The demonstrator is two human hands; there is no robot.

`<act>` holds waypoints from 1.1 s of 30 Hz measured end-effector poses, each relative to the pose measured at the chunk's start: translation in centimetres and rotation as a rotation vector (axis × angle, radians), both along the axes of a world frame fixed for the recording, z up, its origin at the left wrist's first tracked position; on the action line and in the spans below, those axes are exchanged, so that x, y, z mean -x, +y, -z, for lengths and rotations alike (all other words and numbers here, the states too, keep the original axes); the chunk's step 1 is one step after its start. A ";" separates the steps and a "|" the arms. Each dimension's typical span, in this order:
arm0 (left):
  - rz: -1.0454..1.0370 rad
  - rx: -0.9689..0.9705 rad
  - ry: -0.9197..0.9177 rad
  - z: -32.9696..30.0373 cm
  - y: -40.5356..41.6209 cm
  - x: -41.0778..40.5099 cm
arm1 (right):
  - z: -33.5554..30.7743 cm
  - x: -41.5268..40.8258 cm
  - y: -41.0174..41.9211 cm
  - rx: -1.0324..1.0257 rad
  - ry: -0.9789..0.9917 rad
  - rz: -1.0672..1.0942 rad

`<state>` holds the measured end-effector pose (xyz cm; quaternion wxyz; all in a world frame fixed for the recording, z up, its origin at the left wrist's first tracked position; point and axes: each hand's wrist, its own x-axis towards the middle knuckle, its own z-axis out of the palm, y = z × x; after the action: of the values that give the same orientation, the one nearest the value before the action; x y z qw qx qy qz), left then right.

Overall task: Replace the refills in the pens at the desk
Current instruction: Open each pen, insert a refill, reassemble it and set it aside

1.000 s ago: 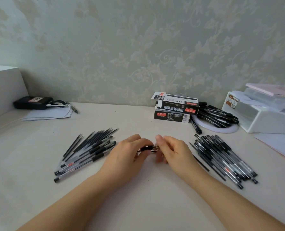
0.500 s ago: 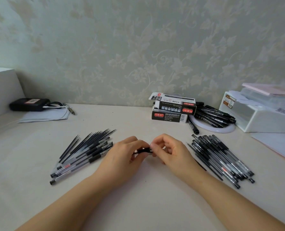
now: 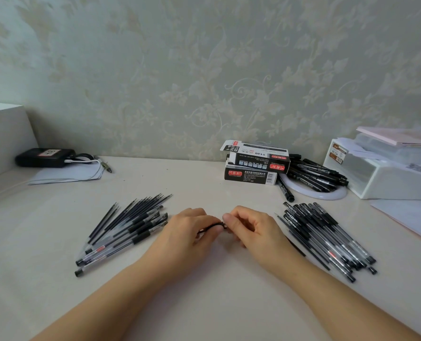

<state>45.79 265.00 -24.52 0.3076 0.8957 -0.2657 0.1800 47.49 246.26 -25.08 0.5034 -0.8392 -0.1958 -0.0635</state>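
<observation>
At the center of the frame, the left hand (image 3: 188, 232) and right hand (image 3: 251, 228) each pinch an end of one black pen (image 3: 210, 227), most of it hidden under their curled fingers. Two stacked boxes (image 3: 255, 163) above it read "1120"; their other print is too small to read. Pens lie in two loose heaps, at left (image 3: 128, 230) and right (image 3: 327, 239), too overlapped to count.

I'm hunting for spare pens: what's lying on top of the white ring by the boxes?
A heap of black pens lies across the white ring. The stacked boxes cover the ring's left part, so anything there is hidden.
</observation>
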 end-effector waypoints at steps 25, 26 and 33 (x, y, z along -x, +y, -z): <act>-0.022 0.018 -0.001 -0.3 0.2 0.0 | 0.3 -0.2 -0.2 -0.008 -0.040 0.019; -0.030 0.032 -0.011 -0.5 0.2 0.0 | 0.2 -0.2 -0.1 -0.001 -0.041 0.021; -0.063 0.058 -0.051 -0.9 0.3 0.1 | -0.3 -0.1 -0.1 0.024 -0.003 -0.016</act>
<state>45.73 265.28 -23.59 0.3210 0.8894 -0.2399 0.2198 47.57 246.12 -24.81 0.4934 -0.8435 -0.2040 -0.0582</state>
